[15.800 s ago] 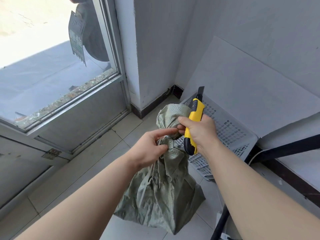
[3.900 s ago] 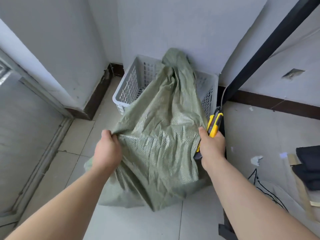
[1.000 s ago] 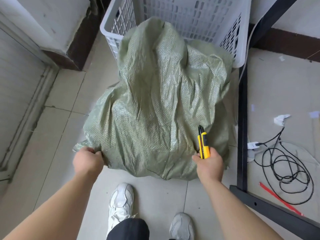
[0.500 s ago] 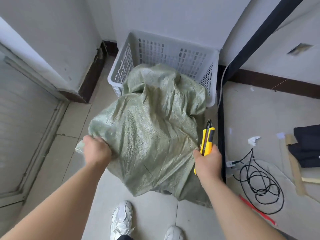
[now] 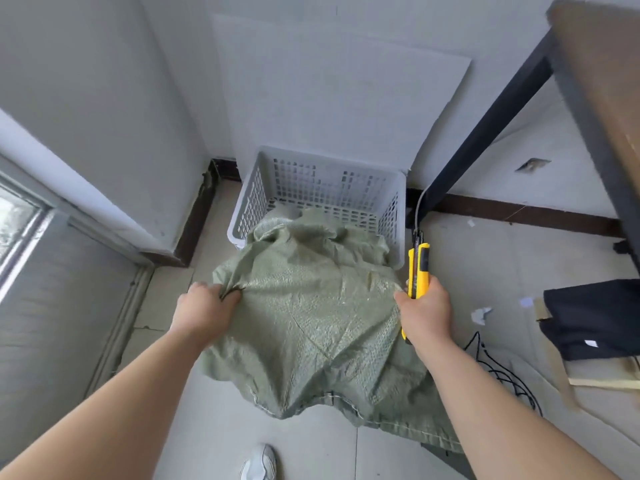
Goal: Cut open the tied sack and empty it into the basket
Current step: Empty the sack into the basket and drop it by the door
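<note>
The green woven sack (image 5: 311,317) hangs lifted in front of me, its far end draped over the near rim of the white slotted basket (image 5: 332,174) in the corner. My left hand (image 5: 204,313) grips the sack's left side in a bunch. My right hand (image 5: 424,313) pinches the sack's right side and also holds a yellow utility knife (image 5: 417,268), which points up and away. The sack's bottom seam hangs toward me. What lies inside the basket under the sack is hidden.
A black table leg (image 5: 485,123) slants beside the basket on the right. Dark folded cloth (image 5: 592,317), black cable (image 5: 498,368) and paper scraps lie on the floor to the right. A door frame (image 5: 114,237) is on the left. My shoe (image 5: 259,465) shows at the bottom.
Both hands have raised the sack's closed end higher and closer to the basket. The sack hangs flatter and looser than a second ago. The view has tilted up toward the wall.
</note>
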The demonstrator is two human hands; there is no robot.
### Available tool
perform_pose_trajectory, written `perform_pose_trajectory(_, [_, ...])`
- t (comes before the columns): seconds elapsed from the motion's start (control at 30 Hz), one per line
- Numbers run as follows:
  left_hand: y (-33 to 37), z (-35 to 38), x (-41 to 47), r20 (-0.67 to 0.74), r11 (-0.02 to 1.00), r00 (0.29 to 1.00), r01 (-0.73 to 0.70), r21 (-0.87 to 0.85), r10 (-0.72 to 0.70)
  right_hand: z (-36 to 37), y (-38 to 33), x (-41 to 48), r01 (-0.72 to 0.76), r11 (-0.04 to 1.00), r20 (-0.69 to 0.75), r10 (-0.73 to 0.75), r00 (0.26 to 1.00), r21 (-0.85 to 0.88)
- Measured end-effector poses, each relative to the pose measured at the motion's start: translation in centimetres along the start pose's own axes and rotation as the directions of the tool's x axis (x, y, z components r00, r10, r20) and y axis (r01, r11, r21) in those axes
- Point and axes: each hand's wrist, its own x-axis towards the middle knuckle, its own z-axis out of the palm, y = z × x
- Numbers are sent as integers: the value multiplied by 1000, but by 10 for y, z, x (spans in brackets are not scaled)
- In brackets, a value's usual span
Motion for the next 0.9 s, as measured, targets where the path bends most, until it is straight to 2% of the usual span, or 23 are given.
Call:
perform_pose_trajectory(0.17, [23, -21, 9, -46, 992, 999, 19, -121, -25, -8, -43, 12, 10, 1000, -8, -10, 1000, 12])
perform_pose_trajectory(0.3, [41, -43, 20, -66, 964, 996, 32, -264, -51, -11, -70, 22, 21, 998, -136, -13, 991, 63])
perform_pose_trajectory(0.37, [48, -57, 26, -23, 904, 999, 22, -427, -35, -15, -83, 26, 14, 995, -172, 2, 985, 95])
perform_pose_trajectory(0.43, [54, -70, 31, 112, 862, 994, 66, -502, -11, -17, -94, 29, 8, 992, -167, 13, 986, 123])
perform_pose_trajectory(0.53, [57, -85, 39, 276, 946, 961, 85, -312, 5, -23, -112, 33, -19, 983, -165, 50, 985, 185])
perform_pose_trajectory(0.6, [57, -93, 43, 296, 995, 955, -6, -102, 36, -27, -123, 35, -37, 982, -156, 66, 986, 186])
perform_pose_trajectory(0.67, [60, -100, 44, 267, 995, 960, -95, 20, 87, -29, -134, 38, -47, 986, -129, 68, 989, 157])
perform_pose_trajectory(0.77, [71, -104, 47, 147, 993, 984, -93, -75, 103, -27, -146, 44, -22, 994, -101, 33, 994, 105])
perform_pose_trajectory(0.9, [81, -110, 55, 45, 952, 999, 5, -306, 9, -23, -163, 55, 17, 995, -84, -8, 996, 97])
